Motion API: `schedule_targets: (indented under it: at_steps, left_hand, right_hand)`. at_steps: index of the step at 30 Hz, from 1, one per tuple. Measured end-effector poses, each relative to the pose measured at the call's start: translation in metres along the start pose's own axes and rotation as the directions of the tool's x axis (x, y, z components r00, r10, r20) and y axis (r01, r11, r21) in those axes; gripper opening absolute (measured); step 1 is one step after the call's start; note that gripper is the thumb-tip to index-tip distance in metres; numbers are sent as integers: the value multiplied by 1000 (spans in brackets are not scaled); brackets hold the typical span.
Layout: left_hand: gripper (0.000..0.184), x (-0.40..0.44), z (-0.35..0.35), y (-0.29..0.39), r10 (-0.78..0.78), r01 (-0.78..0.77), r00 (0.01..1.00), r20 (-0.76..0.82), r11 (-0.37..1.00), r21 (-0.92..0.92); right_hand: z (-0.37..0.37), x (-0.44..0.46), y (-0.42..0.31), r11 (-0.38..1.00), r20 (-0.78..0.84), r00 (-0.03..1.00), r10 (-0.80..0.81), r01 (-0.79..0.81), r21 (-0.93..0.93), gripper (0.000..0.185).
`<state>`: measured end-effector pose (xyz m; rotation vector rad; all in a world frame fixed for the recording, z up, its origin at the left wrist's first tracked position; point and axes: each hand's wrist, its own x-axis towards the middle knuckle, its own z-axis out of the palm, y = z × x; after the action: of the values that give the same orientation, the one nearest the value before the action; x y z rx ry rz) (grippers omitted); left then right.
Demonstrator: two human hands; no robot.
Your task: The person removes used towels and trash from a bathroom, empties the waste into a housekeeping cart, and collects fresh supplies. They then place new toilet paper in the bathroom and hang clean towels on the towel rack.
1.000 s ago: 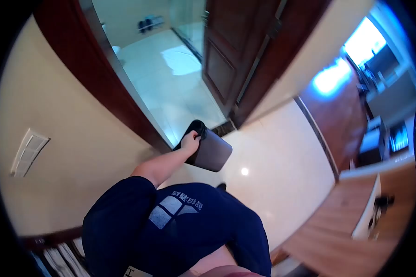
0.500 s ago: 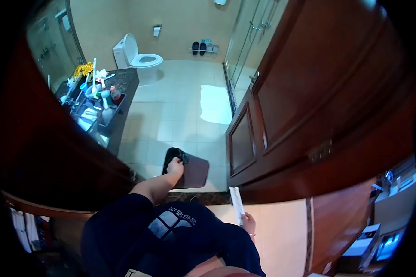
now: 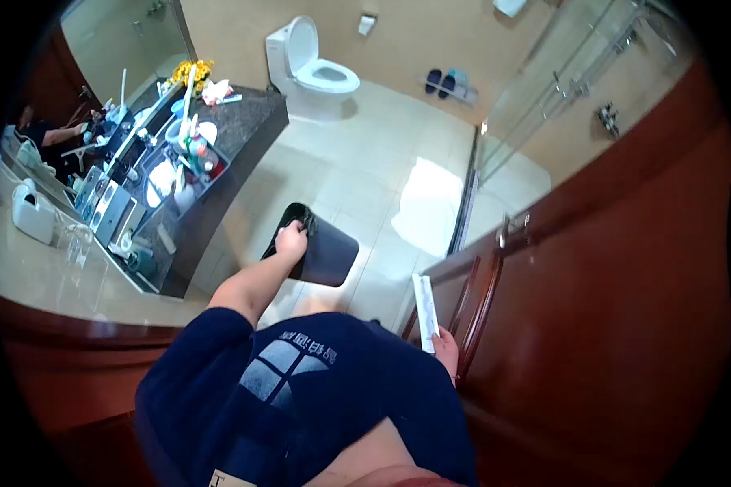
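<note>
**A:** What's just changed for you?

**B:** A second ago you stood outside the doorway. Now the bathroom fills your view, and the dark bin (image 3: 330, 252) is past the threshold, over the tiles. So both things you carry are in the room with you.

**A:** And my hands?

**B:** Your left hand (image 3: 291, 238) has its fingers curled closed over the bin's rim. The bin is tilted, mouth towards your left; I can't tell if it touches the floor. Your right hand (image 3: 447, 345) came into sight half a second ago. Its fingers are closed around the near end of a flat white strip (image 3: 425, 308), just beside the wooden door (image 3: 593, 284).

**A:** Anything in the bin?

**B:** I can't tell; your hand and the angle hide the inside.

**A:** Other containers?

**B:** On the dark surface (image 3: 256, 109) to your left, a tray (image 3: 206, 186) holds bottles (image 3: 196, 146) crowded together; the smaller items among them are too muddled to name. Farther left is a white jug (image 3: 34, 213), contents unseen. Ahead, the toilet (image 3: 326, 77) has its lid up, well apart from your hands.
</note>
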<state>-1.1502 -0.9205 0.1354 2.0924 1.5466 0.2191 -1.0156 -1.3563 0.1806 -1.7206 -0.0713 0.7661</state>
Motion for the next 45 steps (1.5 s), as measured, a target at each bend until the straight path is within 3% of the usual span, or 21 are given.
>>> schedule_targets:
  at_steps: [3, 7, 9, 12, 13, 16, 17, 19, 20, 21, 22, 24, 29, 31, 33, 34, 36, 39, 41, 43, 45]
  left_hand:
    - [19, 46, 0, 49, -114, 114, 991, -67, 993, -12]
    - [18, 133, 2, 93, -62, 49, 979, -196, 996, -69]
    - [19, 182, 7, 111, -97, 79, 974, -206, 992, -95]
    - [21, 277, 25, 119, -134, 127, 979, -153, 990, -53]
    - [21, 311, 27, 134, -139, 138, 979, -146, 990, -16]
    - [22, 408, 48, 169, -206, 202, 976, -67, 978, -51]
    - [23, 440, 60, 181, -212, 209, 976, -52, 976, -55]
    - [24, 499, 74, 210, -185, 182, 982, -43, 981, -68]
    - [23, 526, 78, 231, -177, 176, 984, -13, 983, -60]
    - [23, 553, 86, 251, -169, 170, 985, 18, 984, -53]
    - [23, 580, 97, 269, -168, 170, 985, 32, 983, -73]
    - [22, 636, 110, 316, -201, 208, 977, 78, 973, -97]
    - [24, 787, 186, 408, -272, 294, 956, 115, 908, -300]
    - [26, 856, 214, 449, -316, 313, 947, 66, 849, -426]
    - [26, 910, 253, 471, -356, 334, 934, 26, 846, -416]
    - [23, 932, 256, 497, -445, 448, 888, 114, 784, -430]
    - [23, 995, 262, 541, -463, 454, 881, 100, 765, -457]
    - [21, 1098, 286, 578, -404, 378, 914, 42, 808, -451]
    - [20, 1161, 300, 597, -390, 361, 920, 37, 805, -471]
    - [20, 1231, 318, 609, -402, 374, 915, 41, 802, -467]
    - [20, 1306, 333, 613, -392, 373, 918, 54, 811, -450]
  right_hand:
    - [-2, 122, -39, 997, 66, 996, 52, -56, 57, 29]
    - [16, 264, -84, 980, 150, 978, 143, -161, 117, 30]
    - [28, 328, -103, 952, 114, 976, 188, -210, 225, 30]
    - [42, 416, -110, 951, 66, 971, 229, -238, 197, 30]
    - [51, 443, -122, 964, -25, 970, 242, -238, 116, 28]
    - [68, 501, -139, 959, -128, 989, 72, -104, -263, 27]
    - [58, 520, -105, 903, -112, 986, -122, 64, -425, 28]
    - [34, 564, -31, 603, -67, 865, -497, 289, -743, 29]
    - [17, 582, 34, 861, -187, 956, -224, 104, -498, 33]
    - [16, 586, 27, 886, -259, 965, 31, -146, -440, 33]
    - [19, 592, 2, 846, -301, 933, 199, -318, -427, 33]
    - [25, 622, -37, 783, -338, 882, 329, -455, -425, 33]
    - [35, 761, -105, 691, -360, 819, 447, -572, -442, 33]
    - [34, 835, -134, 676, -351, 820, 452, -572, -465, 33]
    - [31, 923, -167, 683, -324, 844, 426, -536, -496, 33]
    - [27, 968, -187, 694, -308, 862, 403, -507, -511, 34]
    - [26, 1057, -239, 729, -290, 886, 363, -464, -504, 34]
    - [132, 1170, -458, 796, -270, 904, 331, -422, -435, 35]
    - [152, 1237, -507, 824, -193, 971, 144, -226, -520, 34]
    - [183, 1294, -548, 886, -190, 972, 135, -204, -417, 35]
    - [224, 1328, -572, 847, -212, 968, 134, -223, -482, 35]
